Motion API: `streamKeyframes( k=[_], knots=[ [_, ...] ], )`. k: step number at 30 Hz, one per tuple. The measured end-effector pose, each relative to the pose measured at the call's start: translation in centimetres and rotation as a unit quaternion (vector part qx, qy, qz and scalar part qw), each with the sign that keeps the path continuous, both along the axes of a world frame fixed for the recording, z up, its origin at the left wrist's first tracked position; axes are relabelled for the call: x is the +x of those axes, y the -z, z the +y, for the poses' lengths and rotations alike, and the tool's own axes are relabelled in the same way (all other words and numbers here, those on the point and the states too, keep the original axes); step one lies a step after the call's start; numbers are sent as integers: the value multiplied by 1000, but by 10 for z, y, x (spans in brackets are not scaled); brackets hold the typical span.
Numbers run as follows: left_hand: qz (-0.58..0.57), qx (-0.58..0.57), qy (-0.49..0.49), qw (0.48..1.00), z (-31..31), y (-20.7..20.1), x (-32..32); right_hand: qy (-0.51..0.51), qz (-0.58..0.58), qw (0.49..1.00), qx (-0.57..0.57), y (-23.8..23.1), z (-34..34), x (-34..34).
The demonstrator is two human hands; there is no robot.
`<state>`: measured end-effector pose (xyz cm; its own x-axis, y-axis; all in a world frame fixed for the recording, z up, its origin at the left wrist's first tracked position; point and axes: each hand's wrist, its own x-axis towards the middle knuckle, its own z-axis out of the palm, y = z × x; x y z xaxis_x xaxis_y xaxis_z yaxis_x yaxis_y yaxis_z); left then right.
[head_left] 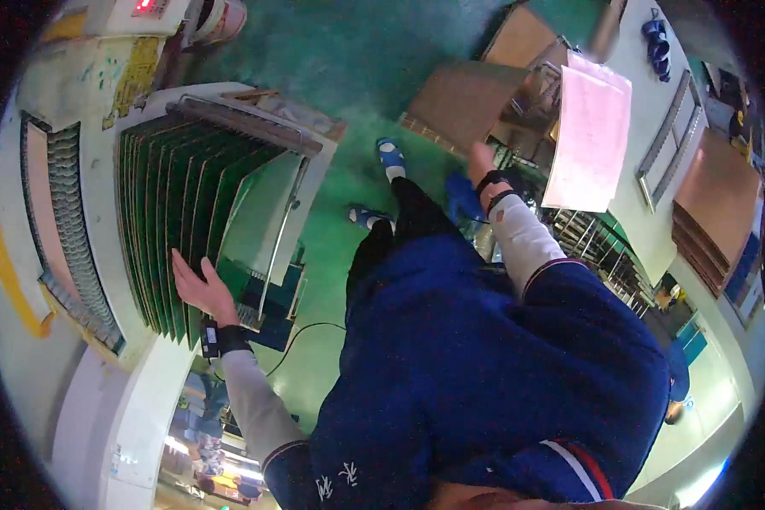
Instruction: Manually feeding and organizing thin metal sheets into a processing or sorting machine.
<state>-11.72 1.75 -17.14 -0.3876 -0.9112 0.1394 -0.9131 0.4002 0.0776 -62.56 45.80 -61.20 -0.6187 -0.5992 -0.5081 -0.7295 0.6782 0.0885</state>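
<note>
Several thin green panels (pixel 178 178) stand side by side in a rack at the left, their edges toward me. My left hand (pixel 204 291) lies against their near edges, fingers stretched and thumb apart, holding nothing that I can see. Along the panels' right side runs a metal bar (pixel 285 221). My right hand (pixel 483 163) is out to the right, at the near corner of a brown board (pixel 463 100). Its fingers are mostly hidden, so whether it grips that board is unclear. A pink sheet (pixel 591 136) leans just right of that hand.
A machine with a roller-like slot (pixel 68 212) stands at the far left. On the right, a pale surface (pixel 654 110) carries a metal frame (pixel 671 140) and a stack of brown boards (pixel 718 204). Below the pink sheet is a slatted metal rack (pixel 599 246). A black cable (pixel 293 344) hangs near my left forearm.
</note>
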Motion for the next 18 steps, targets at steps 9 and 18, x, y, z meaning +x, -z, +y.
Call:
streamKeyframes(
  k=[9, 18],
  knots=[
    [-43, 12, -50, 998, 0, -15, -3, 22, 4, 994, -111, -68, -55, 24],
    [-18, 15, -29, 999, -1, -13, 9, 12, -45, 999, -6, -133, -104, 41]
  ],
)
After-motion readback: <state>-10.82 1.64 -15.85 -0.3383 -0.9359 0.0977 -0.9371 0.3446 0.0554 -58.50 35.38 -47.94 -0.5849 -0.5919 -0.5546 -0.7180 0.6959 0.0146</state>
